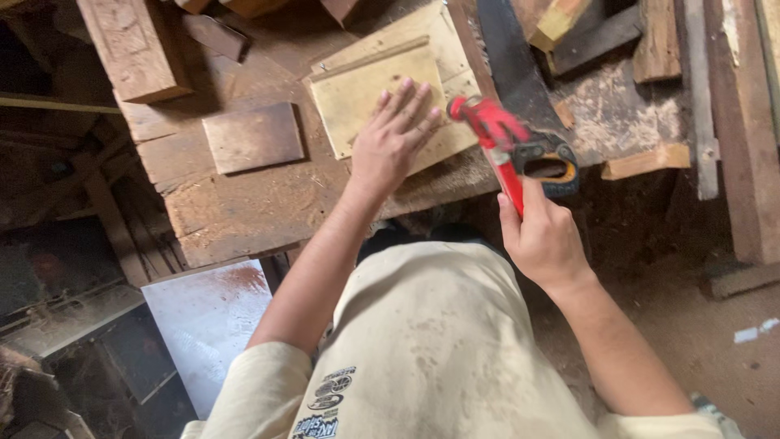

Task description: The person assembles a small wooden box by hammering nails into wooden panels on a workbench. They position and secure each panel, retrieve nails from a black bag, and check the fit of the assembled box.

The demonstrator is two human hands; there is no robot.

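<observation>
Closest up is a cream t-shirt (431, 341) with a dark printed graphic low on the front. The right hand (543, 240) is wrapped shut around the handle of a red clamp (497, 138), held just off the workbench's near edge. The left hand (392, 140) lies flat, fingers spread, pressing on a pale plywood piece (357, 89) that sits on a bigger pale board near the near edge of the workbench (244, 203). A handsaw (520, 81) with a black and orange handle lies right beside it, behind the clamp. A small dark wood panel (253, 136) lies left of the hand, a thick wood block (130, 45) at the far left corner.
</observation>
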